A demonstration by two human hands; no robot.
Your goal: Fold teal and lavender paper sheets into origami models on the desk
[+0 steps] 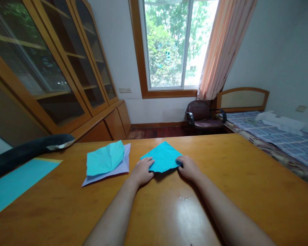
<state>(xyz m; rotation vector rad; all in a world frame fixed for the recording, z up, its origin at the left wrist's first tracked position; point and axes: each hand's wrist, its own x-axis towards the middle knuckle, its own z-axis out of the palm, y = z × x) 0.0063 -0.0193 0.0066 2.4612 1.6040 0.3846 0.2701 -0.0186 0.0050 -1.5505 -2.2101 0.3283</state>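
A blue sheet of paper with crease lines lies on the wooden table in front of me, one corner pointing away. Its near edge is lifted a little and casts a shadow below. My left hand is closed on the left corner, thumb on top. On the right corner, my right hand grips in the same way, with its fingers curled at the edge. The undersides of both hands are hidden.
Left of my hands, a creased light-blue sheet rests on a lilac sheet. Farther left are a large blue sheet and a dark, long stuffed-looking object. The wooden table ends before a chair and bed.
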